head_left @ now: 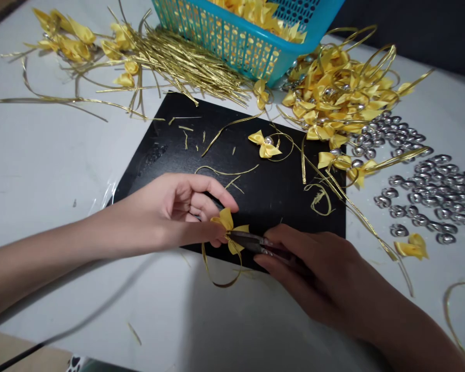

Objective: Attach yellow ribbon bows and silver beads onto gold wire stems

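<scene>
Between the thumb and fingers of my left hand [189, 209] is a yellow ribbon bow [229, 223] with a loop of gold cord [221, 284] hanging below it. My right hand [318, 274] is closed around a pair of pliers or cutters [251, 242]; the tool's dark jaws reach the middle of the bow. Its handles are mostly hidden in my palm. Both hands are over the front edge of a black board [287, 191]. Another bow with a silver bead [265, 144] lies on the board, among gold cord scraps [232, 168].
A turquoise basket [225, 36] holding yellow bows stands at the back, beside a bundle of gold cords [189, 62]. Right of it are a heap of corded bows [337, 88] and many silver beads [437, 181]. More bows [72, 41] lie back left on the white table [54, 181].
</scene>
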Available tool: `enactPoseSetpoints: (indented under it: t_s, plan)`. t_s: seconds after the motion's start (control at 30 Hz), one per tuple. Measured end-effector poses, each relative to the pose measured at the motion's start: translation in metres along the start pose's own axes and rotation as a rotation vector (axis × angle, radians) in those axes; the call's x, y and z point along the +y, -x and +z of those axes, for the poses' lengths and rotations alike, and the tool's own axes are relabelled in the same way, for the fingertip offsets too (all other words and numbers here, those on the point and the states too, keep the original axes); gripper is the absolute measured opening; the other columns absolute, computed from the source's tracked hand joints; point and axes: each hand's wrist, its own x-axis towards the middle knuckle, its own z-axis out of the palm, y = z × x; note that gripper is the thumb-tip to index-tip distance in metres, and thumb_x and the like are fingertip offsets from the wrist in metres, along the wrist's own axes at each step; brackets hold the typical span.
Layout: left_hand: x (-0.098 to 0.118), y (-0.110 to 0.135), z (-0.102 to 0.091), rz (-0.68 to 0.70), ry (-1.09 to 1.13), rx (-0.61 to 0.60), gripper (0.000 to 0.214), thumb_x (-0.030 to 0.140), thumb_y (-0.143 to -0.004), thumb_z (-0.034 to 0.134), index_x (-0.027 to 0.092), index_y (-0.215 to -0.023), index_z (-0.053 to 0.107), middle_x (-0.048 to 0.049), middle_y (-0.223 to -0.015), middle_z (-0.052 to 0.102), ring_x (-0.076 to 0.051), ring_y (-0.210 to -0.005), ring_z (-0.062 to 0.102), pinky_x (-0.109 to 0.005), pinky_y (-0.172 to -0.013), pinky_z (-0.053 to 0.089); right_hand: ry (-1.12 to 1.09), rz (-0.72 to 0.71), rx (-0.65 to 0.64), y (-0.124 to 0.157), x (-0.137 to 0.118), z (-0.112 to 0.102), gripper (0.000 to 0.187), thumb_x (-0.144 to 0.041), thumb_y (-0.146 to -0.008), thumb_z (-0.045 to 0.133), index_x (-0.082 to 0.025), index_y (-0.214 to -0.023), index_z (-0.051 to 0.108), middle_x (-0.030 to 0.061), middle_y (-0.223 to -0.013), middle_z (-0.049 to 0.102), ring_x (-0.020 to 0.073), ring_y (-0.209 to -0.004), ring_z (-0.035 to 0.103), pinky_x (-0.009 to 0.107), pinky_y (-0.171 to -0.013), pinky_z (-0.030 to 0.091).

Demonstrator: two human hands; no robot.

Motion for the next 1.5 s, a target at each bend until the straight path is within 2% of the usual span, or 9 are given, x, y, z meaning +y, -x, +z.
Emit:
enactPoseSetpoints:
  t_s: [0.23,0.47,0.7,0.9,1.23,1.5]
  plan:
    - [0.0013,-0.0005,-0.0005,-0.004,0.015,-0.052,0.018,0.02,-0.078,0.066,0.022,-0.093,0.057,0.0041,-0.075,0.072,-0.011,-0.066,0.068,-0.012,-0.056,0.049,0.012,0.019,-0.029,0.0012,-0.0017,-0.0001,0.013,-0.023,-0.093,0.046,-0.019,-0.081,0.044,-0.0077,-0.054,0.044,0.0065,-0.041,0.038,0.02,-0.042,0.025]
    - [0.001,0.0006,-0.0004,-0.012,0.038,-0.046,0.016,0.02,-0.078,0.066,0.022,-0.089,0.055,0.0042,-0.073,0.073,-0.013,-0.067,0.069,-0.017,-0.058,0.05,0.043,0.006,-0.006,0.001,-0.0006,0.0014,0.013,-0.022,-0.093,0.046,-0.019,-0.08,0.044,-0.007,-0.055,0.045,0.0074,-0.042,0.04,0.02,-0.044,0.025]
    - [0.0017,0.0013,0.0005,-0.01,0.05,-0.054,0.015,0.018,-0.079,0.065,0.022,-0.088,0.053,0.0059,-0.071,0.072,-0.011,-0.067,0.069,-0.013,-0.057,0.05,0.015,0.004,-0.025,0.0006,-0.0006,0.0013,0.013,-0.023,-0.093,0.046,-0.019,-0.08,0.043,-0.0078,-0.054,0.043,0.0066,-0.041,0.038,0.019,-0.042,0.025]
    - [0.0011,0.0016,0.0001,-0.01,0.071,-0.086,0.014,0.015,-0.081,0.06,0.022,-0.088,0.05,0.0059,-0.072,0.071,-0.012,-0.073,0.07,-0.014,-0.063,0.053,0.068,-0.013,-0.014,0.0012,-0.001,0.0015,0.012,-0.023,-0.093,0.045,-0.019,-0.082,0.042,-0.0065,-0.056,0.049,0.0075,-0.043,0.042,0.021,-0.043,0.026]
    - [0.0003,0.0016,0.0004,-0.008,0.057,-0.07,0.016,0.015,-0.081,0.059,0.023,-0.088,0.048,0.0046,-0.073,0.071,-0.014,-0.072,0.07,-0.018,-0.065,0.054,0.059,0.003,-0.021,0.0016,-0.0005,0.0021,0.013,-0.024,-0.093,0.045,-0.019,-0.081,0.043,-0.0067,-0.054,0.047,0.0076,-0.041,0.042,0.021,-0.043,0.025]
    - [0.0003,0.0003,0.0007,0.008,0.089,-0.034,0.014,0.014,-0.081,0.059,0.021,-0.084,0.048,0.0055,-0.067,0.068,-0.011,-0.066,0.068,-0.016,-0.062,0.052,-0.001,0.039,-0.032,0.0023,-0.0016,0.0004,0.017,-0.028,-0.092,0.047,-0.019,-0.079,0.042,-0.0073,-0.053,0.043,0.0059,-0.04,0.039,0.018,-0.041,0.025]
